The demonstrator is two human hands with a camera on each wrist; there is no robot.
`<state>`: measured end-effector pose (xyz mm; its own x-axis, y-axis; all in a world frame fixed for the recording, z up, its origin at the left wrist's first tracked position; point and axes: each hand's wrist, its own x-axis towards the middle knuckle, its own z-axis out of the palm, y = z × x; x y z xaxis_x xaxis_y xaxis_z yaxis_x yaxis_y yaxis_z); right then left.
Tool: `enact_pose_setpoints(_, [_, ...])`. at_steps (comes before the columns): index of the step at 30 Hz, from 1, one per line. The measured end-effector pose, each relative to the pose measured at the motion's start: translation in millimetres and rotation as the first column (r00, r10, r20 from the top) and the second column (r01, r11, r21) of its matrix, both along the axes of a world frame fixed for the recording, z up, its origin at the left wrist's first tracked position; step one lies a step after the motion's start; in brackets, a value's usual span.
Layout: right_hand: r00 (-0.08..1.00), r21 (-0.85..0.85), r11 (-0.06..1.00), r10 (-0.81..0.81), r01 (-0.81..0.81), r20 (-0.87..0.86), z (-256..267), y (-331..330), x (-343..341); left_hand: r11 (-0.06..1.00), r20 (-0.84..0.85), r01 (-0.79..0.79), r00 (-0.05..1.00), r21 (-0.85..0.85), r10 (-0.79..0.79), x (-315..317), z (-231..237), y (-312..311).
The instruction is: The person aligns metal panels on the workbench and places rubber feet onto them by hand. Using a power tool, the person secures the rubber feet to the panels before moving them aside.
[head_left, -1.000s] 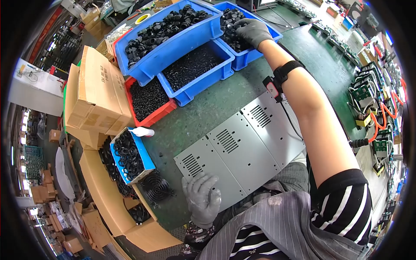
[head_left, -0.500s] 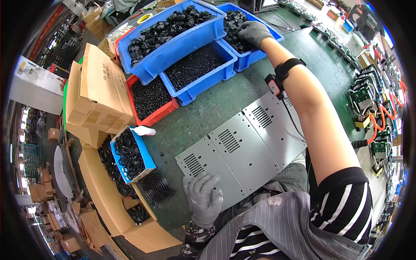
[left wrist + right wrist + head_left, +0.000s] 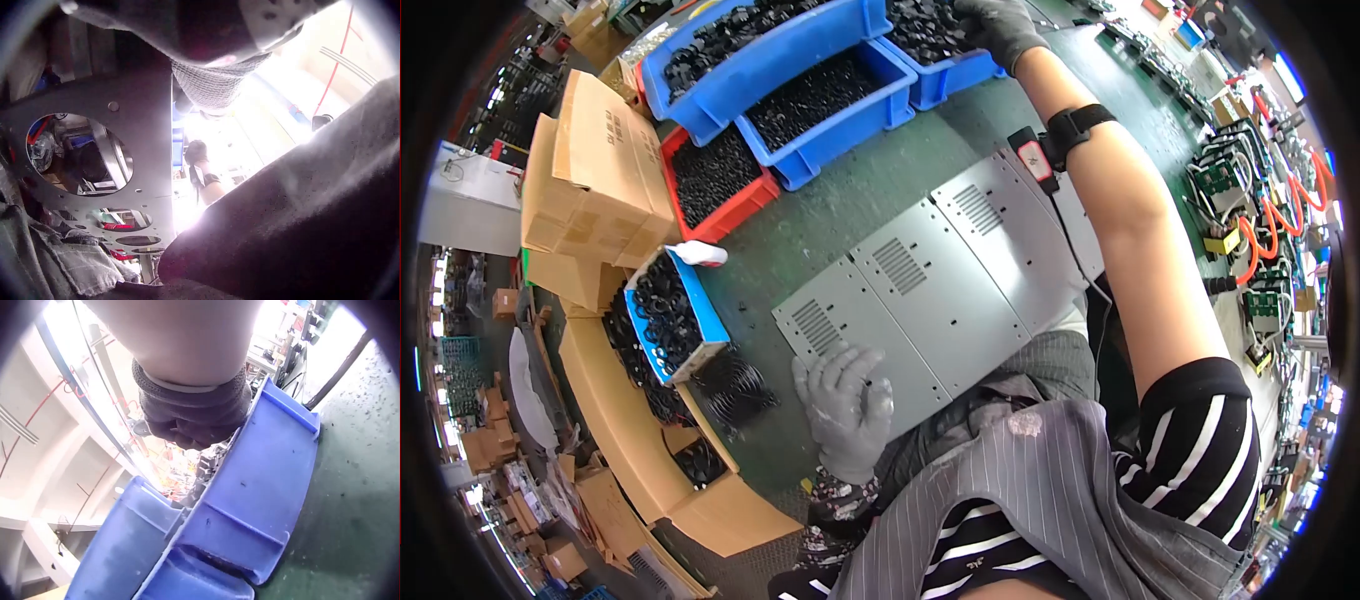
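In the head view a grey sheet-metal panel with slotted vents lies across the person's lap and the table edge. The gloved left hand rests at its near left corner, fingers loosely extended. Large round holes show in the panel from the left wrist. Reaching far forward, the gloved right hand is over the right blue bin, which holds black plastic parts. From the right wrist, the glove is at the bin's rim with its fingertips turned down; I cannot tell whether they hold a part.
Left of that bin are two more blue bins, the upper one overlapping the lower, and a red bin of small black pieces. Cardboard boxes, a blue-edged box of black rings, a white bottle and a black coiled guard flank the left.
The head view has tipped so that the scene sits higher and further left. The right hand has shifted to the bin's right side; the left hand stays at the panel's corner.
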<state>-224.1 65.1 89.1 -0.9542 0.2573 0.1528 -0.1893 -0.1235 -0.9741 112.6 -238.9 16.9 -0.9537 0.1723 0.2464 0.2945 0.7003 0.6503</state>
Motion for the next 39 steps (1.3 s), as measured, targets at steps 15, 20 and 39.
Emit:
enact_pose_setpoints(15, [0.729,0.652,0.414,0.599,-0.635,0.330,-47,-56,208,0.987,-0.056,0.009,0.998,-0.158,-0.019,2,-4,3])
enact_pose_setpoints(20, [0.694,0.915,0.046,0.667,-0.402,0.271,-42,-78,230,0.888,-0.022,0.047,0.998,-0.457,-0.065,-9,12,19])
enact_pose_setpoints(39, [0.881,0.997,-0.022,0.466,-0.079,0.080,-49,18,236,0.780,0.009,0.179,0.976,-0.599,-0.217,-77,12,53])
